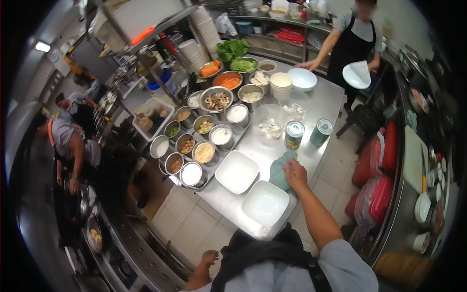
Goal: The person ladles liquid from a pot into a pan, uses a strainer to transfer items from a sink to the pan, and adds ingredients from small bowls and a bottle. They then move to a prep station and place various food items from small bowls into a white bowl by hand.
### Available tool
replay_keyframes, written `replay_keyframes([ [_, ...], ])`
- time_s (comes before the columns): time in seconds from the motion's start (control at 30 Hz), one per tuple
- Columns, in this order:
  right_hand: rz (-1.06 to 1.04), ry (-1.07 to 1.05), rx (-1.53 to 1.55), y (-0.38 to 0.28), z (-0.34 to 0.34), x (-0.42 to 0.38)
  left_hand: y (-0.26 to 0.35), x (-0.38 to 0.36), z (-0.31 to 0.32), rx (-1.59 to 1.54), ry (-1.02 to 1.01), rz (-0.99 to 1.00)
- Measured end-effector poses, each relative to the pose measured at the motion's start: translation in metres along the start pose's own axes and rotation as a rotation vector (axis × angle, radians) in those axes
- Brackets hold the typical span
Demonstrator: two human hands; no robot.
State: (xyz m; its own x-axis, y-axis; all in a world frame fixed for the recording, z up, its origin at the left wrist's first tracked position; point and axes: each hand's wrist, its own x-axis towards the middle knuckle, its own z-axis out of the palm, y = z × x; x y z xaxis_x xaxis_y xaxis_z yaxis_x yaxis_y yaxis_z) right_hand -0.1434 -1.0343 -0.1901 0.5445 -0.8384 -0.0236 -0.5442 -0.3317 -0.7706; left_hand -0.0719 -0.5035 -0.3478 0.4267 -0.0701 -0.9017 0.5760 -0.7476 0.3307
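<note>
Nearest to the camera, at the bottom of the frame, you see your dark apron and grey sleeve, and your left hand (210, 257) hangs low beside your body, loose and holding nothing, well away from the table. Your right hand (295, 173) is stretched out in the middle of the frame and grips a teal cloth (279, 170), pressed flat on the steel table (325, 104). I judge that you are wiping the surface here. The next stroke needs care, because the cloth lies in a narrow bare strip.

Just left of the cloth stand two white square dishes, one (237, 171) higher and one (265, 203) lower near the table edge. Just above the cloth stand two cans, one (294, 135) with a yellow label and one green (321, 132); do not push them. Further up are clear plastic bowls (270, 125), and in the center and upper left many steel containers of ingredients (203, 153). At the upper right a co-worker (354, 34) holds a white plate (356, 75). At the left other people (68, 141) work at the stove.
</note>
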Motion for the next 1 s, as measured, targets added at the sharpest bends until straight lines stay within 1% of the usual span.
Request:
replay_keyframes([
  [0.03, -0.012, 0.017, -0.02, -0.002, 0.001, 0.0, -0.004, -0.001, 0.002, -0.041, 0.04, -0.006],
  [0.07, -0.038, 0.009, -0.032, -0.001, 0.005, -0.002, -0.011, 0.004, 0.001, -0.07, 0.036, 0.0],
  [0.13, -0.186, 0.126, -0.235, -0.002, 0.008, -0.008, -0.024, 0.014, 0.0, -0.228, -0.019, 0.083],
  [0.17, -0.215, 0.114, -0.257, -0.005, 0.008, -0.014, -0.028, 0.011, 0.005, -0.264, -0.032, 0.082],
  [0.23, -0.371, 0.22, -0.235, -0.008, 0.009, -0.026, -0.041, 0.012, 0.013, -0.393, 0.107, 0.102],
  [0.27, -0.39, 0.209, -0.249, -0.007, 0.008, -0.028, -0.051, 0.013, 0.019, -0.466, 0.11, 0.097],
  [0.33, -0.542, 0.154, -0.361, 0.0, 0.004, -0.03, -0.074, 0.011, 0.034, -0.503, 0.106, 0.072],
  [0.37, -0.539, 0.155, -0.37, 0.004, 0.004, -0.03, -0.092, 0.012, 0.04, -0.514, 0.108, 0.05],
  [0.4, -0.544, 0.133, -0.335, 0.01, 0.004, -0.027, -0.119, 0.021, 0.047, -0.535, 0.049, 0.087],
  [0.47, -0.547, 0.129, -0.302, 0.008, -0.002, -0.026, -0.145, 0.004, 0.048, -0.217, -0.034, 0.137],
  [0.5, -0.477, 0.115, -0.361, 0.001, -0.003, -0.026, -0.158, -0.004, 0.048, -0.061, -0.068, 0.171],
  [0.53, -0.405, 0.101, -0.415, -0.01, -0.005, -0.026, -0.192, 0.038, 0.06, 0.747, -0.006, 0.719],
  [0.57, -0.398, 0.118, -0.411, -0.02, -0.007, -0.028, -0.194, 0.033, 0.057, 0.643, -0.031, 0.86],
  [0.6, -0.361, 0.127, -0.406, -0.031, -0.011, -0.03, -0.219, 0.051, 0.04, 0.235, 0.015, 0.312],
  [0.63, -0.327, 0.131, -0.404, -0.043, -0.017, -0.031, -0.206, 0.039, 0.037, -0.095, 0.156, 0.114],
  [0.67, -0.323, 0.135, -0.406, -0.056, -0.022, -0.031, -0.192, 0.03, 0.029, -0.319, 0.314, 0.092],
  [0.7, -0.373, 0.151, -0.29, -0.072, -0.028, -0.03, -0.174, 0.01, 0.018, -0.484, 0.468, 0.16],
  [0.73, -0.421, 0.164, -0.172, -0.087, -0.036, -0.029, -0.17, 0.042, -0.004, -0.352, 0.897, 0.352],
  [0.77, -0.416, 0.158, -0.17, -0.102, -0.047, -0.026, -0.156, 0.054, -0.037, -0.404, 0.98, 0.517],
  [0.8, -0.424, 0.098, -0.084, -0.12, -0.059, -0.02, -0.098, 0.013, -0.063, -0.928, 0.787, 0.565],
  [0.83, -0.436, 0.036, 0.005, -0.137, -0.069, -0.011, -0.042, -0.024, -0.086, -0.886, 0.811, 0.631],
  [0.87, -0.443, 0.03, 0.013, -0.153, -0.077, 0.002, 0.019, -0.071, -0.103, -0.89, 0.754, 0.726],
  [0.9, -0.485, -0.039, 0.009, -0.168, -0.084, 0.016, 0.067, -0.094, -0.112, -0.894, 0.779, 0.796],
  [0.93, -0.527, -0.107, 0.004, -0.18, -0.09, 0.032, 0.115, -0.111, -0.118, -0.935, 0.711, 0.918],
  [0.97, -0.534, -0.114, 0.011, -0.191, -0.093, 0.051, 0.163, -0.132, -0.116, -0.831, 0.675, 1.009],
  [1.0, -0.534, -0.166, -0.004, -0.203, -0.094, 0.07, 0.211, -0.15, -0.108, -0.791, 0.602, 1.059],
])
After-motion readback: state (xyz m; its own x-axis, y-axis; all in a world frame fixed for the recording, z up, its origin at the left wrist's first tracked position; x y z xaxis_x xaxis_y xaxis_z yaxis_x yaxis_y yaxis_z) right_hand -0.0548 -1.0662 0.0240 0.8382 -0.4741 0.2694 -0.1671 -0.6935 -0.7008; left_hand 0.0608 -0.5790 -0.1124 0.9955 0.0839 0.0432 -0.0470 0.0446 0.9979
